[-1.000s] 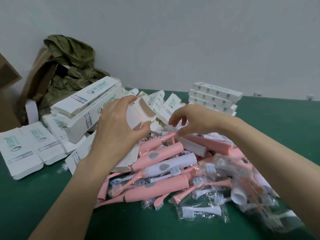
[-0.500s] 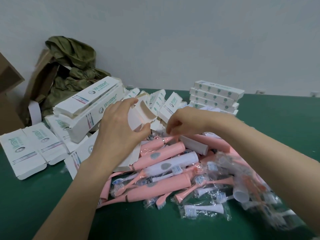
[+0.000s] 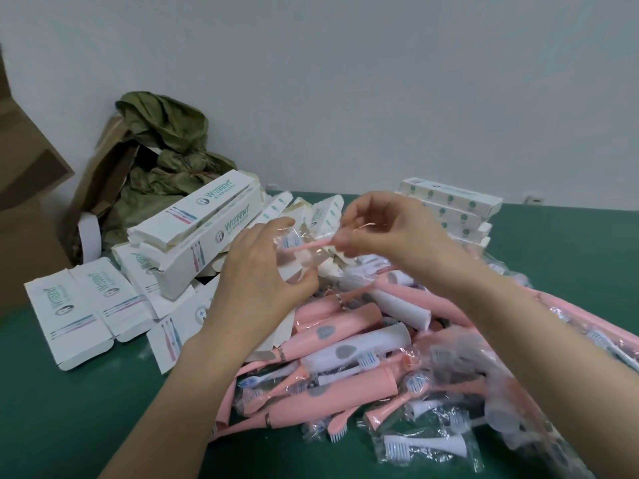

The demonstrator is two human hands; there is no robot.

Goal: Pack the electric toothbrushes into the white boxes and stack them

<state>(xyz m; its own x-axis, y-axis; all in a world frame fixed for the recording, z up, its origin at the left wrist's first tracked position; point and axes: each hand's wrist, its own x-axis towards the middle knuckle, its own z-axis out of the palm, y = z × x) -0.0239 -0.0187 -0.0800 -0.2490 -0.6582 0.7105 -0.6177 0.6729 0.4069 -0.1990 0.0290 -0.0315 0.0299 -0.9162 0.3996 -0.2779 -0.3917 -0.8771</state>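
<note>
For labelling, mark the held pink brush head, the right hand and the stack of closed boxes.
pink brush head (image 3: 311,244), head view, on its pink stem.
right hand (image 3: 390,233), head view, middle of the hand.
stack of closed boxes (image 3: 449,198), head view, top box's long face.

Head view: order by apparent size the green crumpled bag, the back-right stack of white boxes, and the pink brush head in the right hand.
1. green crumpled bag, largest
2. stack of white boxes, partly hidden
3. pink brush head, smallest despite being nearest the camera
</note>
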